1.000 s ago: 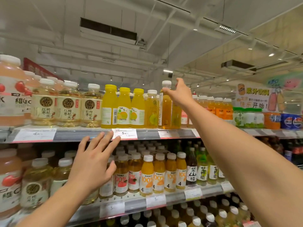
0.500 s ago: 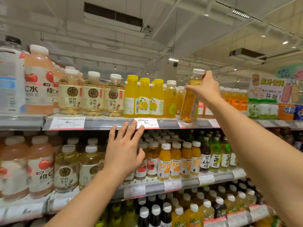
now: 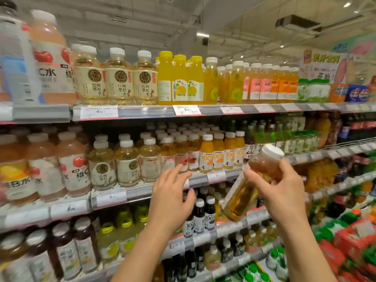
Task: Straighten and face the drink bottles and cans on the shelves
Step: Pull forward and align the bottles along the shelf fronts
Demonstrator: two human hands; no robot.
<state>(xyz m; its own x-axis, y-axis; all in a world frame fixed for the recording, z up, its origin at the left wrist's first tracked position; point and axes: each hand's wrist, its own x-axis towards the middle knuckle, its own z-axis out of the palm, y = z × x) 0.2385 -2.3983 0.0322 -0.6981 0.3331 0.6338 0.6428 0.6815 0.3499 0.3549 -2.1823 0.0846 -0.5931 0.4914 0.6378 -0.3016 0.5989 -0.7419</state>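
R hand point(image 3: 284, 192) grips tilted amber bottle point(image 3: 242, 198), L hand point(image 3: 173, 198) open

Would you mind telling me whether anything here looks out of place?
Yes: the right hand holds an amber bottle tilted, off the shelves. On the top shelf, the leftmost yellow bottle shows its back label.

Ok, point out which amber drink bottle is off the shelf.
The amber bottle with the white cap, gripped in the right hand and tilted. Every other bottle stands upright on a shelf.
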